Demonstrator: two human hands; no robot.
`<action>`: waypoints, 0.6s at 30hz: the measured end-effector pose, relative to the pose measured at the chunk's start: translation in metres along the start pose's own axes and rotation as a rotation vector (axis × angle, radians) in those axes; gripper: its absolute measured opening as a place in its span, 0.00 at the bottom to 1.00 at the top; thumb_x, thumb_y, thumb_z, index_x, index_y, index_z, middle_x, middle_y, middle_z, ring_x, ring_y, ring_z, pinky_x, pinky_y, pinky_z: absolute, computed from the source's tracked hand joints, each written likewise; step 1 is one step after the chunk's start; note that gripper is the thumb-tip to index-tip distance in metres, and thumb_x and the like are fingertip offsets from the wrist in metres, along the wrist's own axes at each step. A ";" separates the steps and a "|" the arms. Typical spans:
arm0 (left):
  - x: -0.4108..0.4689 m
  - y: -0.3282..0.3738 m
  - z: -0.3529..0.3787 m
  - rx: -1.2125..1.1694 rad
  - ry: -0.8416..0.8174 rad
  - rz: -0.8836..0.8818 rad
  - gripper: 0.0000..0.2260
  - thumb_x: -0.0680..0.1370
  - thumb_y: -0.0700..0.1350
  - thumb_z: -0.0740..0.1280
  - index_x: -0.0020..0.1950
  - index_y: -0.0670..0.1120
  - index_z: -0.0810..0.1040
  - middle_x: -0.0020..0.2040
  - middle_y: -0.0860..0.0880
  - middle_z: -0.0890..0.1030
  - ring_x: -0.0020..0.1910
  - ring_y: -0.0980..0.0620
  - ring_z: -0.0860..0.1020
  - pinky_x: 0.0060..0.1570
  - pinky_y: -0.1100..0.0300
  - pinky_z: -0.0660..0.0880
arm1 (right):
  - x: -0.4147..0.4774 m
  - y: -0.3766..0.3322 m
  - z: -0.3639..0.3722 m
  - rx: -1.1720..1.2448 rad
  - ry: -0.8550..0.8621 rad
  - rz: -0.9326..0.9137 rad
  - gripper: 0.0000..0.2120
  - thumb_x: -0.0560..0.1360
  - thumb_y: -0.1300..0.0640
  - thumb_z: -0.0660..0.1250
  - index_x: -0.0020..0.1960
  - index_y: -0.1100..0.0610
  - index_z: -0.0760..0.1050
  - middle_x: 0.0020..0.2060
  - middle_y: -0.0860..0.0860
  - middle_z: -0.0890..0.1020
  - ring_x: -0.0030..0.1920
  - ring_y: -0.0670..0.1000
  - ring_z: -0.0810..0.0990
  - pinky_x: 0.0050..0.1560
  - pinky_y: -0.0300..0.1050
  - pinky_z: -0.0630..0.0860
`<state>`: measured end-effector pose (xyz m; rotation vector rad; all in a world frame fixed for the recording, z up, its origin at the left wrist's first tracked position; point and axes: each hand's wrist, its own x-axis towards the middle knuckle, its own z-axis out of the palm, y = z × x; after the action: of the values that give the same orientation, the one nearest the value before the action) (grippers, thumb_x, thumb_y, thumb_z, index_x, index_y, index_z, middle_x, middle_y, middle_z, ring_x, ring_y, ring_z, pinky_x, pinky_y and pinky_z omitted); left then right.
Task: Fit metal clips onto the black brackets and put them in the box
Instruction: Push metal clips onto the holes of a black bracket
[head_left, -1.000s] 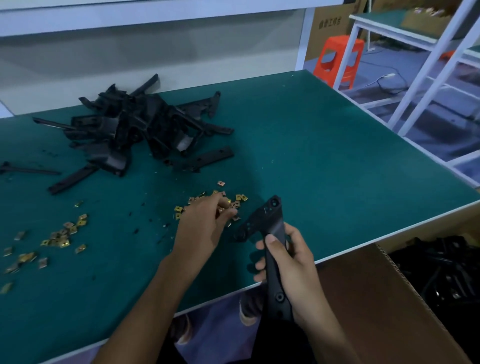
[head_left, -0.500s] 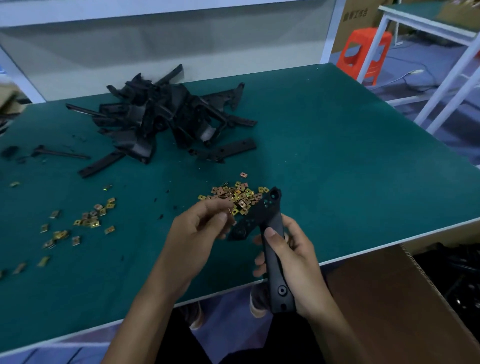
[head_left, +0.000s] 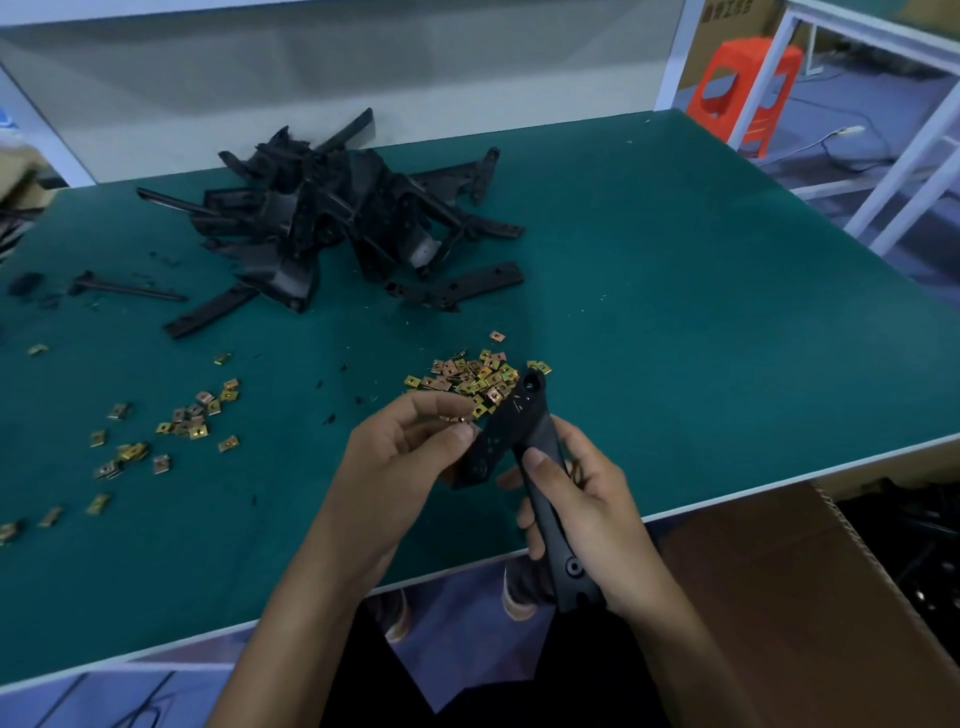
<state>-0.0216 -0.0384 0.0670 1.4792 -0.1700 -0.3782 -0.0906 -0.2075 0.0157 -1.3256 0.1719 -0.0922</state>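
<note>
**ITEM: clip brought up to bracket, fitting about to start**

**Change:** 1 s ago the L hand (head_left: 410, 452) was down in the clip heap (head_left: 475, 376) on the table (head_left: 701, 312). It's now raised, thumb + forefinger pinching one clip (head_left: 456, 419) against the short arm of the bracket (head_left: 524, 415). The clip is mostly hidden by the fingertips; only a coppery glint shows. R hand (head_left: 592, 514) same as before: fingers wrapped round the bracket's long arm, thumb laid on top, part held over the table's near edge.

**Meaning:** pick done. Next step is prob. pushing the clip onto the bracket; no seating visible yet. This bracket hasn't gone in the box.

**Containers:**
- Box (head_left: 769, 587): cardboard, lower R, just beside the table edge, flap open. Interior dark. Black parts show dimly at far R, likely finished brackets; qty can't tell.

**Stock on table (not contained):**
- Bracket pile (head_left: 332, 223): far side, L of centre, tangled.
- Loose clips (head_left: 189, 422): 2nd scatter, L of the hands.
</note>
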 end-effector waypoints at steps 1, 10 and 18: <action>0.000 0.001 -0.001 -0.001 0.003 -0.015 0.08 0.72 0.44 0.72 0.50 0.50 0.84 0.43 0.47 0.85 0.42 0.53 0.82 0.42 0.61 0.78 | 0.000 0.001 0.000 -0.021 -0.008 -0.006 0.14 0.81 0.52 0.66 0.66 0.44 0.76 0.38 0.57 0.84 0.23 0.53 0.75 0.25 0.42 0.74; 0.003 0.017 -0.015 0.161 -0.120 -0.123 0.09 0.75 0.39 0.73 0.50 0.52 0.83 0.39 0.44 0.85 0.38 0.50 0.82 0.39 0.62 0.78 | 0.000 0.001 0.000 -0.192 -0.044 -0.027 0.17 0.84 0.55 0.63 0.67 0.37 0.74 0.41 0.56 0.85 0.27 0.53 0.77 0.28 0.45 0.76; 0.015 0.031 -0.025 0.295 -0.370 -0.305 0.17 0.68 0.42 0.76 0.57 0.51 0.83 0.38 0.42 0.84 0.37 0.50 0.81 0.40 0.61 0.78 | 0.000 -0.005 0.001 -0.349 -0.079 -0.022 0.18 0.84 0.56 0.64 0.66 0.35 0.70 0.39 0.54 0.85 0.27 0.48 0.79 0.28 0.44 0.76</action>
<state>0.0053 -0.0184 0.0938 1.7198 -0.3055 -0.9067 -0.0900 -0.2076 0.0206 -1.6763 0.1085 -0.0290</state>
